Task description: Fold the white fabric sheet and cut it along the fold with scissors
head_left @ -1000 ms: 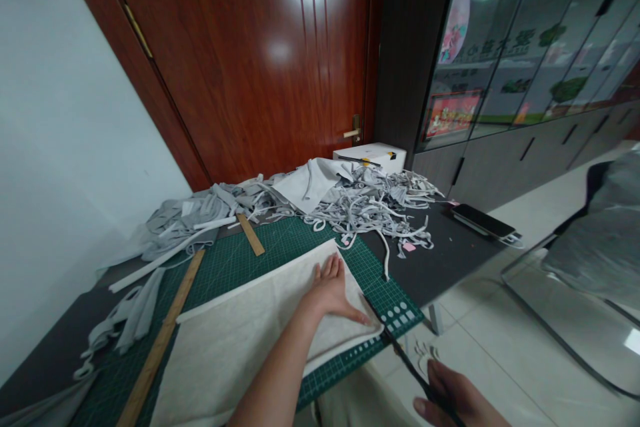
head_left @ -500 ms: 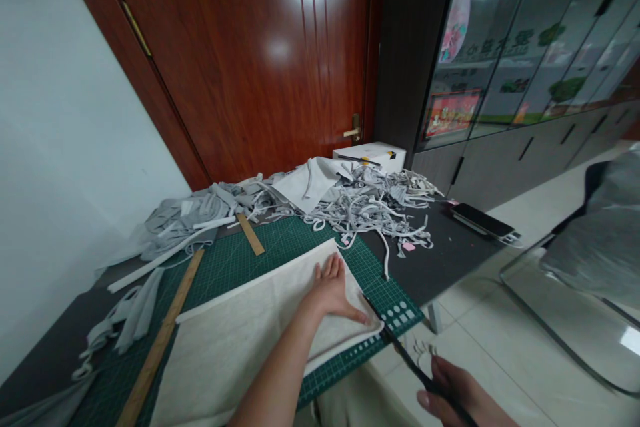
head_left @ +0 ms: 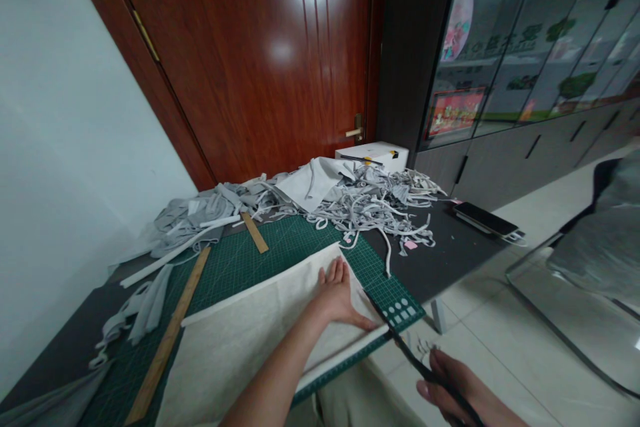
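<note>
My left hand [head_left: 338, 297] lies on a cream cloth [head_left: 240, 337], fingers spread and pressing near its right end. The cloth has a folded strip along its far edge and rests on a green cutting mat [head_left: 280, 233]. At lower right, my right hand [head_left: 453, 383] grips a pair of black scissors [head_left: 411, 355]. Their blades reach along the cloth's right edge, close to my left thumb. A thin curled cloth sliver [head_left: 424, 347] hangs beside the scissors, above the floor.
A heap of grey-white fabric scraps [head_left: 360, 200] covers the table's back. A long wooden ruler [head_left: 167, 340] and a shorter wooden piece [head_left: 255, 233] lie on the mat. A black phone [head_left: 485, 219] sits at the table's right, near a chair [head_left: 590, 233]. Behind the scraps is a white box [head_left: 387, 155].
The whole view has shifted slightly, so things sit a little further right. Both hands keep nearly the same place; the scissors stay at the cloth's right edge.
</note>
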The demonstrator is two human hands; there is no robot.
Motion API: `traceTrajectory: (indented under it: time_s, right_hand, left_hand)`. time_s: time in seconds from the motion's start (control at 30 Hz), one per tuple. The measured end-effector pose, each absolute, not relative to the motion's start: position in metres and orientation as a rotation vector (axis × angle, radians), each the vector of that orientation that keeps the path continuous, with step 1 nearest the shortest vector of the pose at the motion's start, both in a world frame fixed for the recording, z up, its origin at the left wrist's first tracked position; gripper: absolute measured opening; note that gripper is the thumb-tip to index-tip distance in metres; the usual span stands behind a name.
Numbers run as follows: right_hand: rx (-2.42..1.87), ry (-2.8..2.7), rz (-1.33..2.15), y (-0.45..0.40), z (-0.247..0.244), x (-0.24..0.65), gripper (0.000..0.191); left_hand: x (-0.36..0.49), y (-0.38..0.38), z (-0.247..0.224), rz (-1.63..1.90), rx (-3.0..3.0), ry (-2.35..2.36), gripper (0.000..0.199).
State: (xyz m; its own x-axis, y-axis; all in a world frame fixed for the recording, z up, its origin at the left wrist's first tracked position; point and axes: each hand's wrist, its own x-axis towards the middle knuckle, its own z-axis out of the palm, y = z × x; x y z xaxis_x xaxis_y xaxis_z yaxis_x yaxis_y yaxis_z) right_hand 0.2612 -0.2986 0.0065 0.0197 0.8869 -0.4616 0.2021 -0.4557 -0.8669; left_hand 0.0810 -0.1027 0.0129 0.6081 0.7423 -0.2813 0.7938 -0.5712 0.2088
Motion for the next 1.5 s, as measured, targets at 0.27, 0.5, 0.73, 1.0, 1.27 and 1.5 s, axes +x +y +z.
traceTrajectory:
  time_s: [0.27,0.5,0.73,1.0,1.27,1.5]
  right_hand:
    - [-1.704,-1.148,1.488,-0.289,0.021,0.254,0.058]
    - [-1.698,-1.163,1.467,-0.287,0.018,0.250,0.061]
    - [-1.700,-1.153,1.447,-0.285,0.021,0.246,0.061]
    - [-1.712,-1.176,1.472,-0.284,0.022,0.243,0.065]
    - [-1.741,-1.261,1.440,-0.284,0.018,0.246,0.065]
    - [-1.749,-1.246,1.412,-0.284,0.012,0.249,0.063]
  left_hand:
    - [0.076,-0.108,0.007,-0.060,2.555,1.247,0.151]
    - [0.078,-0.108,0.006,-0.032,2.557,1.263,0.149]
    - [0.078,-0.109,0.007,-0.035,2.568,1.255,0.147]
    - [0.077,-0.109,0.007,-0.037,2.564,1.249,0.145]
    - [0.078,-0.109,0.006,-0.031,2.558,1.249,0.148]
    - [0.071,-0.099,0.008,0.022,2.537,1.255,0.109]
